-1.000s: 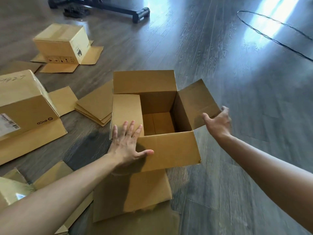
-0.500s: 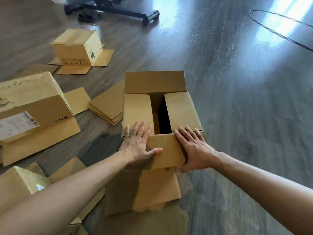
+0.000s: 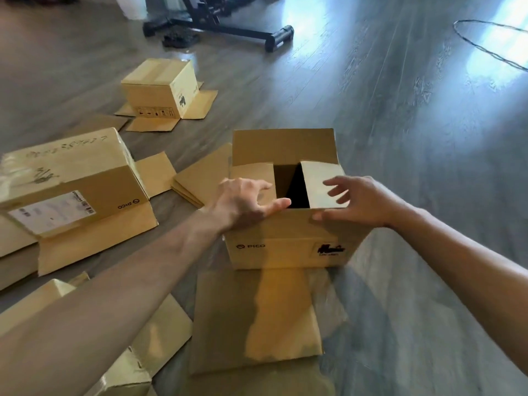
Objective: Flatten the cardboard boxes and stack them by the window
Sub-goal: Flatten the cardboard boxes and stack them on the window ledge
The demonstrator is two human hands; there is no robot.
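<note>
A brown cardboard box (image 3: 285, 250) with a PICO logo stands upright on the floor in front of me. Its far flap stands up, and its two side flaps are folded in with a dark gap between them. My left hand (image 3: 243, 201) rests on the near left corner, fingers on the left flap and thumb stretched along the near edge. My right hand (image 3: 351, 201) is at the near right corner. Its thumb touches the near edge, and its loosely bent fingers are spread just above the right flap.
A flat cardboard sheet (image 3: 257, 318) lies before the box. Left are a large labelled box (image 3: 71, 190), a flattened stack (image 3: 200, 178) and another box (image 3: 57, 307). Behind them sits a small box (image 3: 160, 90). A black stand base (image 3: 228, 27) and a cable (image 3: 491, 50) lie on the wooden floor.
My right hand folded the right flap in, then both hands pressed on the near flap. Now my right fingers have lifted off, and the box's front face shows.
</note>
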